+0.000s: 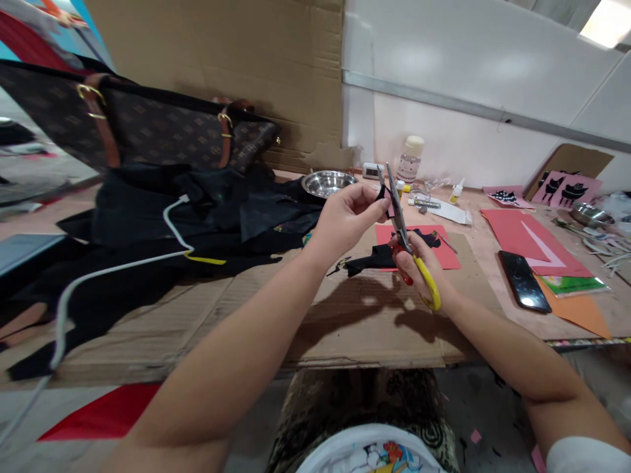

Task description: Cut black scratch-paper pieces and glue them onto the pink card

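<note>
My left hand (348, 213) pinches a small black piece (382, 192), which looks like cloth or paper. In my right hand (419, 259) is a pair of scissors (396, 210) with red and yellow handles, the blades pointing up and slightly apart. The small piece is at the blades. Below my hands, a red paper sheet (451, 258) lies on the cardboard (345, 322), with black scraps (372, 258) on and beside it.
Black cloth (148, 210) with a white cable (98, 266) lies left, before a brown bag (162, 125). Behind are a metal bowl (329, 182), a bottle (410, 159) and a glue bottle (457, 192). To the right lie a phone (523, 281) and red paper (513, 230).
</note>
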Available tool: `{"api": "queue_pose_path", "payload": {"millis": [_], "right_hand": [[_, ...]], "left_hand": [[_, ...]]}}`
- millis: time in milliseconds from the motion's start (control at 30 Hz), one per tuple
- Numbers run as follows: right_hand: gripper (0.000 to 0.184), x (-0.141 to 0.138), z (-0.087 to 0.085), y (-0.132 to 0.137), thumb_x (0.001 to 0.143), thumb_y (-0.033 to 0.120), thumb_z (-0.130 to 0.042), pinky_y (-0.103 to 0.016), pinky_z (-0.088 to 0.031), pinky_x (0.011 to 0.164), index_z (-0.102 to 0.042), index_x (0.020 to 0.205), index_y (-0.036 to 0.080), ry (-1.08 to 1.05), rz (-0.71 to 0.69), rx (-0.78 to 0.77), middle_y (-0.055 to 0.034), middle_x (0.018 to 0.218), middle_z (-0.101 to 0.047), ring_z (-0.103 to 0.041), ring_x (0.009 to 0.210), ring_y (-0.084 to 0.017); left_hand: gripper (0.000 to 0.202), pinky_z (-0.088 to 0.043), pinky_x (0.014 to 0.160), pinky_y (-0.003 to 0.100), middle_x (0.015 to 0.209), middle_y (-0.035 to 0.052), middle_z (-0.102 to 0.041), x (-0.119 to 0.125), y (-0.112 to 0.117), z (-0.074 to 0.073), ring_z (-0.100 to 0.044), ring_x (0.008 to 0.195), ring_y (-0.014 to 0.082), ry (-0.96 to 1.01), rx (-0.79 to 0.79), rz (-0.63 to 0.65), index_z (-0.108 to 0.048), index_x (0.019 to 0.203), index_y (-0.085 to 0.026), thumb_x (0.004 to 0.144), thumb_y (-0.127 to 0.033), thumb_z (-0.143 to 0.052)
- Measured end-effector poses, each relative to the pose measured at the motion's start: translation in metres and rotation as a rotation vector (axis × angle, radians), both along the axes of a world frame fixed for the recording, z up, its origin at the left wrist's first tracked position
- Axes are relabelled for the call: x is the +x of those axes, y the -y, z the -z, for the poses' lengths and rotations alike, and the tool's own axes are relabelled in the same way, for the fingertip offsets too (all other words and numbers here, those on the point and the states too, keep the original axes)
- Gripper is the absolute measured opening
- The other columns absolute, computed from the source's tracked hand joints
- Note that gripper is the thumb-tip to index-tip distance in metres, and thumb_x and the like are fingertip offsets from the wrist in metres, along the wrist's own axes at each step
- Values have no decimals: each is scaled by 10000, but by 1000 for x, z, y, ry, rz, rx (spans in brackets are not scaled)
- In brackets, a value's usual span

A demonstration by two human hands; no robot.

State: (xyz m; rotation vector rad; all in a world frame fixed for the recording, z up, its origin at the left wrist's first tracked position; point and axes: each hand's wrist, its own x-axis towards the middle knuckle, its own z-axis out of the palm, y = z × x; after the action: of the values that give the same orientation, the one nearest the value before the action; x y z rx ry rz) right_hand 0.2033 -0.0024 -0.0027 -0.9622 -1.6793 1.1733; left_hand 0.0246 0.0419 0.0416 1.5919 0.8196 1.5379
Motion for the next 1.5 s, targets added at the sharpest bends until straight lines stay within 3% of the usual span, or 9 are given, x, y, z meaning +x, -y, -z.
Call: {"api": "queue_pose_path", "payload": {"millis": [467,700,1200,1500], "right_hand": [[518,1,-3,0,891,676,-631,-328,-452,720,-509,1122,229,36,-10,84,-66,1050,-565,-523,823,-177],[467,0,-4,2,905,635,-641,-314,-432,676,-524,1113,234,32,5,48,-39,964,-559,-514,777,-167],[551,-1,-2,1,851,714,-657,-262,-337,517,-524,1083,232,-13,-2,-8,-4,885,-526,-467,665,-128],[510,1,0,1,912,684,-611,-295,-427,638,-515,1127,231,20,-25,62,-30,956,-553,-508,741,-149]], "left_hand": [[205,-584,706,255,693,-15,-694,1,2,-2,-664,672,129,25,-5,-5,-572,702,-212,781,-254,-756],[232,-580,708,256,685,-23,-666,1,2,-1,-659,672,125,13,17,3,-568,701,-215,787,-308,-762],[279,-591,709,268,667,-21,-662,1,2,-1,-661,665,132,18,16,-4,-551,689,-216,799,-333,-779],[251,-592,721,268,674,-25,-665,1,2,-1,-678,682,137,8,-1,-24,-551,697,-217,814,-287,-763]]}}
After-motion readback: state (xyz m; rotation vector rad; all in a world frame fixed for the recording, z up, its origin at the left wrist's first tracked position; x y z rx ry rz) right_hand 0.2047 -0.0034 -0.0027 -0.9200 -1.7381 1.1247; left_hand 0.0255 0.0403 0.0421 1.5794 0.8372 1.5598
